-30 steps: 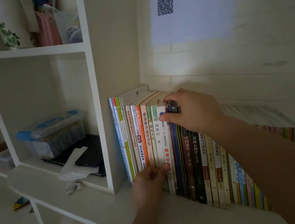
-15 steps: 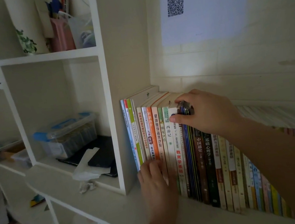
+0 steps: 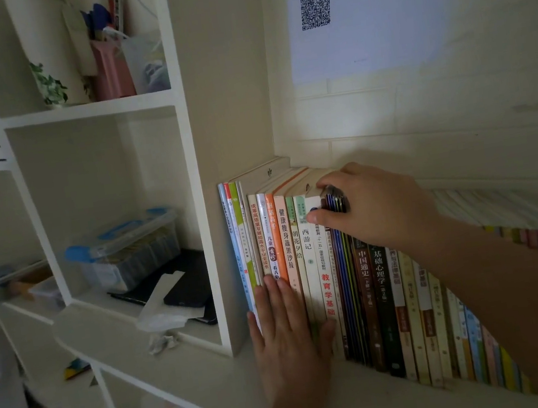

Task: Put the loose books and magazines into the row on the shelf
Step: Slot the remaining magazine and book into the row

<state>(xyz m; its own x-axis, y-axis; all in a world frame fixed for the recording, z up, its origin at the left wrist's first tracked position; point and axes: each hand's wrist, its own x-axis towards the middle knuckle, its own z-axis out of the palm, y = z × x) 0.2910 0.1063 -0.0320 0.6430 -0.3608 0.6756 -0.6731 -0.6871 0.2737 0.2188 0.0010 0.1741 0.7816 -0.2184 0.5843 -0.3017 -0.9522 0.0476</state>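
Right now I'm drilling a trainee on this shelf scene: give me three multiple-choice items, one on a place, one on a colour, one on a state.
1. Where is the left hand?
A. flat on the book spines
B. on the tub
C. on the poster

2. What colour are the tub's clips?
A. red
B. blue
C. green

3. What is the right hand doing?
A. hanging idle
B. pointing at the poster
C. gripping thin dark books at the top

A: its fingers lie straight on the lower spines.
B: its lid latches are blue.
C: thumb and fingers pinch their top edge.
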